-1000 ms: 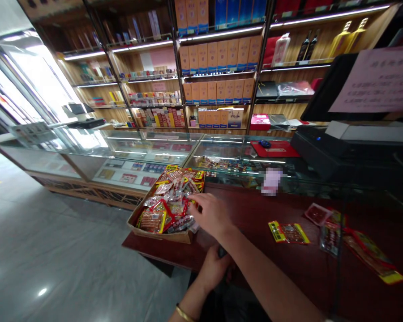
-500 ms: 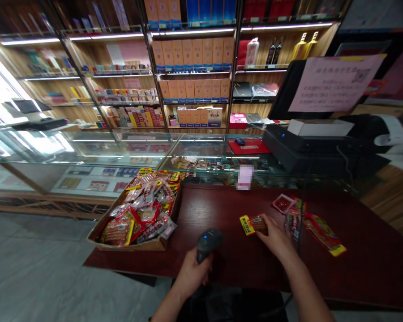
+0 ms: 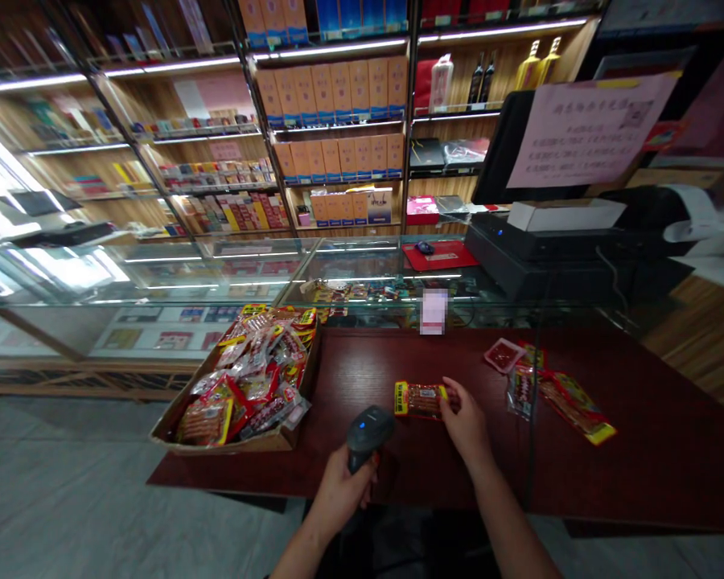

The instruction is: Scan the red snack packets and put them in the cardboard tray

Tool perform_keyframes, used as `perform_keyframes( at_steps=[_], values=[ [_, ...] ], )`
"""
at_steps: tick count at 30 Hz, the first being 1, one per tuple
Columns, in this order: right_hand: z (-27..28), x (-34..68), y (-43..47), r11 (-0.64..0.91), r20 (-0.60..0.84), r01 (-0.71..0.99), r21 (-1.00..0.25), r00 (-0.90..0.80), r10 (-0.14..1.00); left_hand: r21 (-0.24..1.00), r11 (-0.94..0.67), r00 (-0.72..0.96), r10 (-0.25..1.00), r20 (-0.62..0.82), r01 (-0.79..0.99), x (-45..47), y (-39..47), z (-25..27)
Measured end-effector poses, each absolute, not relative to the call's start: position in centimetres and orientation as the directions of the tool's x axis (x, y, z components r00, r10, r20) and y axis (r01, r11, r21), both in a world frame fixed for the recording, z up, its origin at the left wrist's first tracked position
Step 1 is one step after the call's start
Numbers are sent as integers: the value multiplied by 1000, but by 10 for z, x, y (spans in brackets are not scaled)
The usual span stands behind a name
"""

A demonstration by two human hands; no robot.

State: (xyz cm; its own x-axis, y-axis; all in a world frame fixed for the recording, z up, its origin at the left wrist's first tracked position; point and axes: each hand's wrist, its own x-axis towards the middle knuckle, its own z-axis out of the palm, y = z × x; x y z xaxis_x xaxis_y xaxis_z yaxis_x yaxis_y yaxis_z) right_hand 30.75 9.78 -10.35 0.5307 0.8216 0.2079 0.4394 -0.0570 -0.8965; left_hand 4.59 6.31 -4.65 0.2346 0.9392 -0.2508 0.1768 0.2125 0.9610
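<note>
My left hand (image 3: 343,482) is wrapped round the handle of a dark barcode scanner (image 3: 369,429), a small blue light glowing on its top. To the right of the scanner, my right hand (image 3: 466,420) pinches the right end of a snack packet (image 3: 421,400) with yellow ends, its brown sticks showing through the clear middle. The packet lies at or just above the dark red tabletop; which, I cannot tell. Farther right lie several loose snack packets (image 3: 573,400), among them a small square red one (image 3: 503,355).
An open cardboard box (image 3: 283,440) heaped with snack packets stands at the table's left. Behind the tabletop (image 3: 362,354) runs a glass display counter (image 3: 259,269). A monitor (image 3: 500,149) with a paper notice and a black cash drawer (image 3: 519,257) stand back right.
My right hand has moved left with the snack packet, bringing it nearer the scanner. The packet now shows more of its front. The view has shifted slightly.
</note>
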Motion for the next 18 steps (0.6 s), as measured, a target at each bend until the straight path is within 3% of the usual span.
perform_keyframes(
  at_steps=[7,14,18],
  values=[
    [-88,309,95,31,284,440,-897,522,805,965,177,280,933,-227,195,62,42,-15],
    [-88,303,92,39,106,132,-990,543,833,965,160,331,917,-223,206,83,45,1],
    [-90,303,93,61,137,153,-986,550,824,962,164,350,907,-234,216,90,46,1]
  ],
)
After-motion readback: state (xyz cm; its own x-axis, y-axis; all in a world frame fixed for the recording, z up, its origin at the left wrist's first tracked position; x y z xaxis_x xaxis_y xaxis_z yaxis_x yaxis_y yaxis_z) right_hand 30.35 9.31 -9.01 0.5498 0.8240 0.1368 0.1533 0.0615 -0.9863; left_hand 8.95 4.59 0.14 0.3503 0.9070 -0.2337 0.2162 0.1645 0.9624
